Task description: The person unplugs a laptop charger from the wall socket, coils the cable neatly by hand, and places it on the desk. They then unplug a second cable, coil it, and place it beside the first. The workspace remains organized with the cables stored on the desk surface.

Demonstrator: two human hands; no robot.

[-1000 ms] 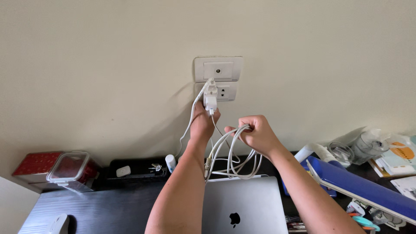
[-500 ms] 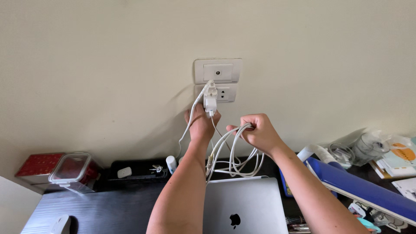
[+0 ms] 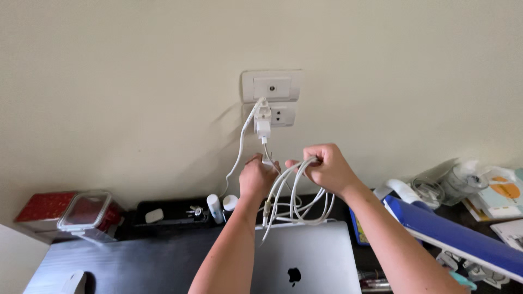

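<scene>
A white charger plug (image 3: 263,124) sits in the wall socket (image 3: 271,100) above the desk, with a thin white cable running down from it. My left hand (image 3: 258,177) is below the plug, fingers pinched on that thin cable. My right hand (image 3: 324,167) is closed around a looped bundle of white cable (image 3: 294,198) that hangs in front of the wall, just above a closed silver laptop (image 3: 303,256).
A thicker white cord (image 3: 239,149) drops from the socket to the desk. A black tray (image 3: 171,211) with small items and a red box with a clear container (image 3: 81,212) stand at the left. A blue object (image 3: 447,234), papers and a glass jar (image 3: 455,182) crowd the right.
My left hand has dropped from the charger plug down along the thin cable. My right hand keeps the cable bundle in about the same place.
</scene>
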